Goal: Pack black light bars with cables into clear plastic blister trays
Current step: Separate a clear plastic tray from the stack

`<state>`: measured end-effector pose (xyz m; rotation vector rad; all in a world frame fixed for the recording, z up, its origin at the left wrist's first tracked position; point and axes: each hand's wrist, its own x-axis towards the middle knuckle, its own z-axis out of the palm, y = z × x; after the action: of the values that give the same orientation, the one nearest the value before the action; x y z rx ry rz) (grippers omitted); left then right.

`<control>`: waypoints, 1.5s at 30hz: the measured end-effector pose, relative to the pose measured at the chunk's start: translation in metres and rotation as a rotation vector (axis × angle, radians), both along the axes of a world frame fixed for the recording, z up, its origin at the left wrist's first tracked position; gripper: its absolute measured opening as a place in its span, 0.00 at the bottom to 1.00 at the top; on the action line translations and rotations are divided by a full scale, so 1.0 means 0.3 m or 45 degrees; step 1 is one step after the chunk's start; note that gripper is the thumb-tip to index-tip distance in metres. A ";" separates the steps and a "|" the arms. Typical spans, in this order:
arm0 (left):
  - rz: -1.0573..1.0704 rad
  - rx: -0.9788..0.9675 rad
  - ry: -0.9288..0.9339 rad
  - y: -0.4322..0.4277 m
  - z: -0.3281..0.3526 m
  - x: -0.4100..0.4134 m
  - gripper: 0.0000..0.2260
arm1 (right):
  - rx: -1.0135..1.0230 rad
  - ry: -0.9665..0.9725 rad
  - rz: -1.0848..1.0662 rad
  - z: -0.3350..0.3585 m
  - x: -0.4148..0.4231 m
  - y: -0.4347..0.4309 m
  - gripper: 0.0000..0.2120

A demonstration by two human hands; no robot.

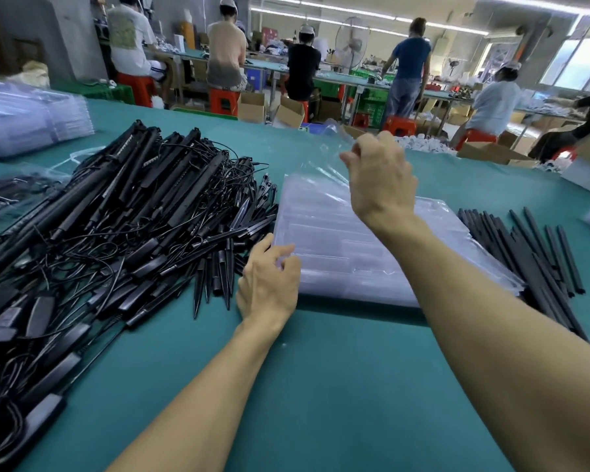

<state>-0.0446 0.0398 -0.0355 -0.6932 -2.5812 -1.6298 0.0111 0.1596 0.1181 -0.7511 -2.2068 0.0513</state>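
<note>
A stack of clear plastic blister trays (334,240) lies on the green table in front of me. My left hand (269,284) grips the stack's near left corner with curled fingers. My right hand (378,178) is raised above the stack and pinches the far edge of a clear tray (321,155), lifting it up at an angle. A big tangled heap of black light bars with cables (116,216) covers the table to the left, with black spikes at its right fringe next to the trays.
A bundle of thin black rods (539,253) lies right of the trays. More clear trays (31,120) are piled at the far left. Bare green tabletop (321,386) lies between my arms. Several seated and standing workers, red stools and cardboard boxes fill the background.
</note>
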 end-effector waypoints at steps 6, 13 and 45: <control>-0.038 -0.091 -0.001 -0.015 0.020 0.004 0.17 | 0.320 0.094 0.017 0.101 0.021 -0.004 0.12; -0.137 -0.147 0.031 -0.023 0.007 -0.030 0.16 | 0.478 0.482 0.049 0.306 0.061 -0.082 0.10; -0.258 0.036 -0.283 -0.405 0.030 -0.032 0.36 | -0.444 -0.360 0.306 -0.278 0.562 -0.377 0.13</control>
<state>-0.0542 -0.0818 -0.0264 -0.8422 -2.7080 -1.8990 0.1798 0.0466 0.0347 -0.7073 -2.5878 0.4882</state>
